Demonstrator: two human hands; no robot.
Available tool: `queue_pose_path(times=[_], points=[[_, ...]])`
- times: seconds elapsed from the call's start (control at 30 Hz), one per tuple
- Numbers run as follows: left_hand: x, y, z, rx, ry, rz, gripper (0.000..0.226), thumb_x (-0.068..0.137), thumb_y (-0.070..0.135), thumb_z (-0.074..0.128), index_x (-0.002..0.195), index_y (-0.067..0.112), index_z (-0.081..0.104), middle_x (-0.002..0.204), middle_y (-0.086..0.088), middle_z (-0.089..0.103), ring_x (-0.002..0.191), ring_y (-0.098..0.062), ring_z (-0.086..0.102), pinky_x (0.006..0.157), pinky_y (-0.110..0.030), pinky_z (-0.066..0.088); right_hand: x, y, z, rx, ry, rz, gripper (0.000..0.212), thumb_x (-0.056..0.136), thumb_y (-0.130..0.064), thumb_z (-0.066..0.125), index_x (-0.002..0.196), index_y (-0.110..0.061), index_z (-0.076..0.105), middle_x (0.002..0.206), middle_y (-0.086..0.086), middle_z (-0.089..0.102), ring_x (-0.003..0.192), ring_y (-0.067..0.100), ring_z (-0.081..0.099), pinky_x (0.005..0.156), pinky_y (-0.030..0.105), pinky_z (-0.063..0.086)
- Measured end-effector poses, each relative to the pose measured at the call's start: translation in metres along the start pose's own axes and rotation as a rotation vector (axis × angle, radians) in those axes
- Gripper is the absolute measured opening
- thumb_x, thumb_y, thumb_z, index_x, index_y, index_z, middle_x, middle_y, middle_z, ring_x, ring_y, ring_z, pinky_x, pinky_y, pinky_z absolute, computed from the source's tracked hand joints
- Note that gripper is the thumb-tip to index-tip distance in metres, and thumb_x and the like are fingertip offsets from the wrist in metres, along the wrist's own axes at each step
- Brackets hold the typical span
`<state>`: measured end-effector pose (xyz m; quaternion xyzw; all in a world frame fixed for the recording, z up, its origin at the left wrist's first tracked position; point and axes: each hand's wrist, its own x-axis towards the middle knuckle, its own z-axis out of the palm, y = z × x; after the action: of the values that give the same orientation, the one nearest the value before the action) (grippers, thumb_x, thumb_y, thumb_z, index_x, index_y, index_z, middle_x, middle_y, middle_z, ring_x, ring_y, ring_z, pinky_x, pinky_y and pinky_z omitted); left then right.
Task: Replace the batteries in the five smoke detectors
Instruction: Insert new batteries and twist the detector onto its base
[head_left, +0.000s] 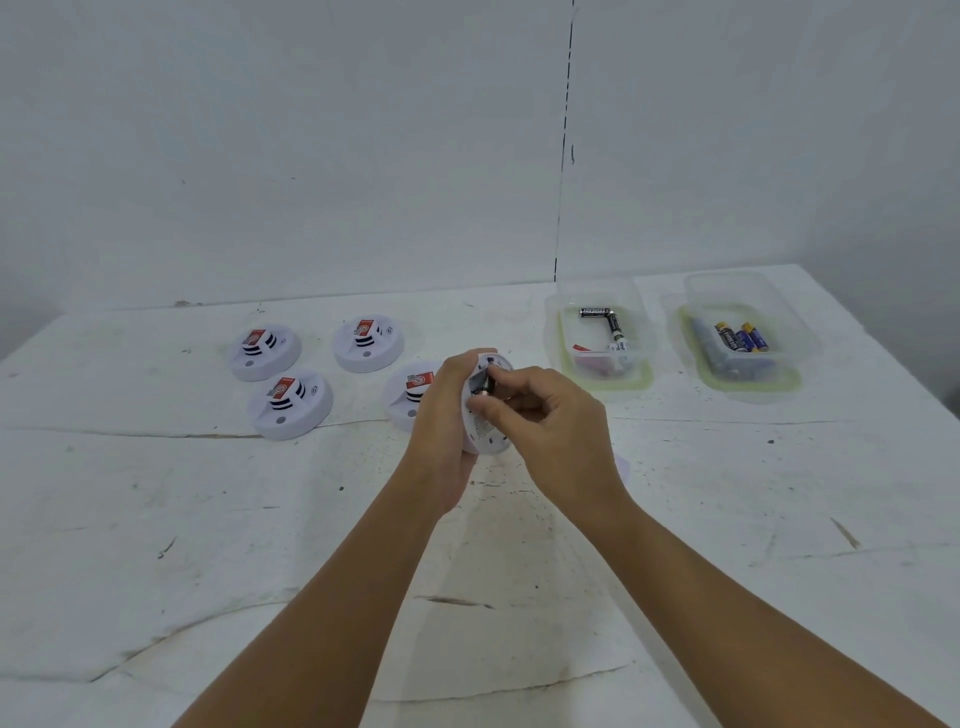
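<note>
Above the middle of the white table (260, 519), a smoke detector (485, 415) is held on edge, its back turned toward the camera. It is gripped by the left hand (441, 415), whose fingers are curled round its far rim. The right hand (545, 415) is brought against the open back, its fingers bent and its fingertips (491, 408) closed on a dark battery (482, 385) at the compartment; whether the battery is seated cannot be told.

Four more detectors are laid face up on the table to the left: a far-left one (265, 352), a far one (368, 343), a near-left one (290, 404), and a fourth (413, 395) partly hidden behind the left hand. Each is marked with a red label.

To the right, two clear trays are set side by side, near each other but apart. In the left tray (597, 387) a few batteries are seen, two of them black (596, 313) and lying at an angle to one another. In the right tray (748, 382) several batteries are gathered, some blue and yellow (740, 338).
</note>
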<state>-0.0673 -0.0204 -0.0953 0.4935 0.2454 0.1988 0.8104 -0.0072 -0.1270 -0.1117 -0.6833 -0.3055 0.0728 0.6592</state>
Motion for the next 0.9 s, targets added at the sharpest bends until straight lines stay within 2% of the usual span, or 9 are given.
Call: queue_pose_path(times=[0.2,0.37,0.6,0.8,0.9], points=[[-0.0007,0.0059,-0.0014,-0.01,-0.034,0.0,0.026,0.104,0.036,0.052,0.11,0.02,0.071,0.102,-0.007,0.071,0.099,-0.023,0.069,0.076,-0.034,0.056,-0.0027,0.001,0.0039,-0.036,0.058,-0.114,0.027,0.083,-0.022,0.088,0.109,-0.02,0.08,0.102,-0.004,0.07,0.093,0.015,0.072,0.086,0.037,0.061],[0.0,0.0056,-0.0052,-0.034,-0.028,-0.014,0.027,0.103,0.036,0.055,0.113,0.019,0.072,0.105,-0.007,0.073,0.099,-0.022,0.072,0.071,-0.029,0.06,-0.0016,-0.0001,0.0027,-0.092,0.009,-0.169,0.03,0.086,-0.022,0.085,0.115,-0.016,0.08,0.105,-0.005,0.069,0.096,0.012,0.071,0.087,0.031,0.06],[0.0013,0.0039,-0.0031,0.014,-0.069,0.007,0.03,0.106,0.034,0.048,0.117,0.017,0.07,0.107,-0.01,0.074,0.095,-0.022,0.073,0.075,-0.036,0.059,0.0011,0.0024,0.0041,0.028,0.081,-0.068,0.025,0.084,-0.023,0.087,0.107,-0.018,0.079,0.1,-0.006,0.072,0.093,0.017,0.073,0.087,0.041,0.062],[0.0004,0.0046,-0.0036,-0.009,-0.121,0.01,0.03,0.106,0.033,0.046,0.117,0.017,0.069,0.105,-0.009,0.073,0.095,-0.022,0.071,0.076,-0.037,0.057,-0.0031,-0.0002,0.0011,0.027,0.075,-0.118,0.027,0.085,-0.024,0.086,0.11,-0.017,0.078,0.101,-0.005,0.072,0.094,0.017,0.072,0.085,0.036,0.061],[-0.0006,0.0039,-0.0026,-0.046,-0.151,-0.006,0.033,0.104,0.035,0.048,0.12,0.015,0.068,0.109,-0.01,0.072,0.1,-0.025,0.069,0.086,-0.041,0.056,-0.0046,-0.0024,0.0026,0.041,0.094,-0.117,0.027,0.086,-0.022,0.085,0.112,-0.019,0.077,0.102,-0.006,0.071,0.097,0.017,0.07,0.086,0.035,0.06]])
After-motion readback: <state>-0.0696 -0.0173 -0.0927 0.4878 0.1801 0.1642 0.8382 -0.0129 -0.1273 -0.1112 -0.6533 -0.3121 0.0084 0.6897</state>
